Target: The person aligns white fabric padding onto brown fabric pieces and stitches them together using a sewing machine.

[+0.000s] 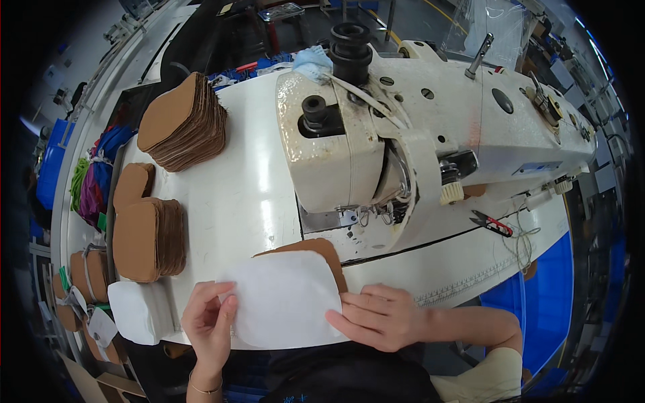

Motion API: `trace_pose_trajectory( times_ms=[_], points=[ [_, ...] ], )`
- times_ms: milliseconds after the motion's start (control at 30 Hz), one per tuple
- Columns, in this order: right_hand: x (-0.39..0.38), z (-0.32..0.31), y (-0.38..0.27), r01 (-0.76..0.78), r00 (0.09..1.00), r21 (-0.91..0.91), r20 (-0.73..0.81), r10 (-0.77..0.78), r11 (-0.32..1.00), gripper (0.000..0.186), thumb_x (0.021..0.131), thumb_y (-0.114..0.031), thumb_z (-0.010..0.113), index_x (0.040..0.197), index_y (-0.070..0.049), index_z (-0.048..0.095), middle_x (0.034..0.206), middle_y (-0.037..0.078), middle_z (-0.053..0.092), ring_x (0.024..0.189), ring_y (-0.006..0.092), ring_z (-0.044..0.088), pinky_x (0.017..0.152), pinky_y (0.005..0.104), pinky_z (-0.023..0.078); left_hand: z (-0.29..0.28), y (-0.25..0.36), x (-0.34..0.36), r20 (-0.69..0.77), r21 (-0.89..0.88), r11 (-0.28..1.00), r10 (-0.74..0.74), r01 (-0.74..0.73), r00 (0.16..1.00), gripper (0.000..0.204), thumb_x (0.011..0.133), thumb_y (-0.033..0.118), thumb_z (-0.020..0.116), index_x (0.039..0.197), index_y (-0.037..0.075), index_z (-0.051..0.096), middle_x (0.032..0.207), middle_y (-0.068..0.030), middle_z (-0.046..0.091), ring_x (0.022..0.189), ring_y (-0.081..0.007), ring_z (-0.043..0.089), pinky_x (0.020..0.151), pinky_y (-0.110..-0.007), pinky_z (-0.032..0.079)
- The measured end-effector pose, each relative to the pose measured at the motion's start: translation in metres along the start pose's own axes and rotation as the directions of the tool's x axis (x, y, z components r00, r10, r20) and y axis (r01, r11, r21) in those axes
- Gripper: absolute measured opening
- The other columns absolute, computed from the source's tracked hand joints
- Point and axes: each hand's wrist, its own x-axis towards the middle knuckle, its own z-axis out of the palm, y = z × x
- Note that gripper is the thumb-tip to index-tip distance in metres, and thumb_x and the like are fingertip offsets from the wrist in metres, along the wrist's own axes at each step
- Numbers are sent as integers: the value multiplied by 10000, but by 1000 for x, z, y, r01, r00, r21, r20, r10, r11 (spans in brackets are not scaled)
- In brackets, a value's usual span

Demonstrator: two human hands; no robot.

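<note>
A white, rounded sheet-like piece [285, 299] lies over a brown piece of similar shape [329, 254], whose far and right edges stick out from under it. My right hand [379, 317] grips both at their right edge, thumb on the white piece and fingers curled. At the left edge of the white piece, my left hand [209, 321] pinches with thumb and forefinger close together. Both pieces are at the table's near edge, in front of the sewing machine [336, 154], its needle area [376, 213] just beyond them. Their undersides are hidden.
Stacks of brown pieces [176, 124] [144, 238] stand on the left of the white table [242, 195], with a white stack [138, 312] nearer me. Red-handled thread snips [494, 224] and loose thread [524, 238] lie at right. A blue bin [547, 295] sits below the right edge.
</note>
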Motion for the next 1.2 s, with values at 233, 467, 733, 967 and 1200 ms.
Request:
trace_pose_trajectory(
  times_ms=[233,467,733,967,1200],
  points=[
    [11,13,12,96,975,-192,215,-53,977,307,750,-122,608,1005,41,662,1071,135,633,1055,265,597,931,391,473,11,-23,25,148,363,929,22,-75,989,188,844,-70,651,1022,-18,685,911,-65,596,695,-87,541,601,-208,451],
    [1,9,-1,157,970,-309,225,-89,938,324,768,-127,581,1020,60,663,1063,151,654,1077,280,612,936,378,465,4,-26,18,9,176,984,-42,39,999,215,827,-68,674,1035,-17,694,895,-87,622,741,-100,594,634,-210,478],
    [-3,4,-5,205,961,-374,252,-114,904,314,779,-143,557,995,57,668,1054,148,662,1064,273,620,923,354,462,10,-23,20,93,372,923,64,-94,994,188,816,-67,684,996,-20,712,904,-100,642,754,-152,612,692,-240,494],
    [-5,5,-7,136,968,-351,246,-49,927,234,798,-86,607,979,45,678,1054,138,670,1054,255,641,894,333,491,12,-23,21,77,363,931,19,-46,997,180,807,-48,708,983,-15,721,891,-95,637,743,-147,605,678,-236,492],
    [-7,10,-5,149,974,-383,218,-68,911,331,770,-158,553,979,70,669,1055,165,659,1055,294,625,929,367,477,11,-24,23,86,373,927,-2,-30,996,196,795,-43,724,989,-11,725,896,-88,635,741,-142,604,673,-233,493]
  ],
)
